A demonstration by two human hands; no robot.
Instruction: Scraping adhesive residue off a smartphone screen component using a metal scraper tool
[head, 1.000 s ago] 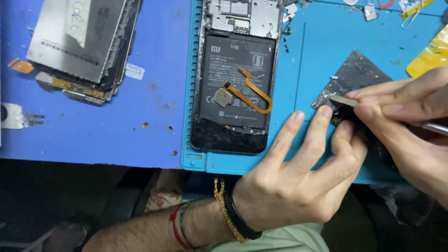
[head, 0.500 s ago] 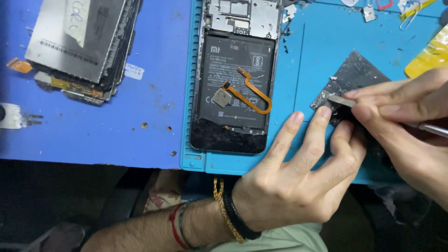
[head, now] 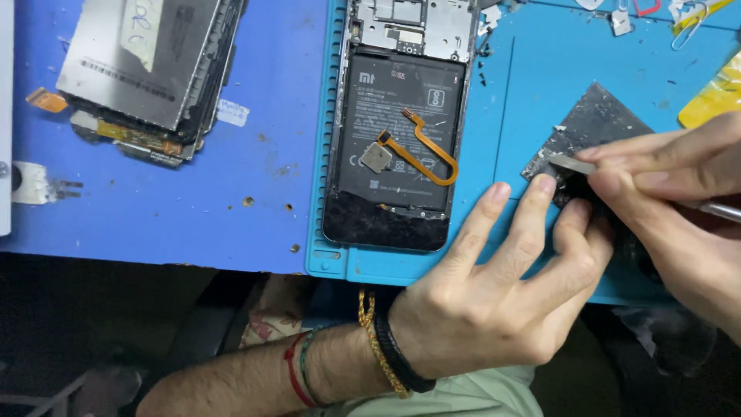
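White label (head: 147, 31) on stacked screens (head: 143, 73)

I see a dark, scuffed back panel (head: 594, 127) lying flat on the blue mat, corner pointing up, with a thin metal blade (head: 573, 164) (silvery, nearly level) laid against its lower edge.
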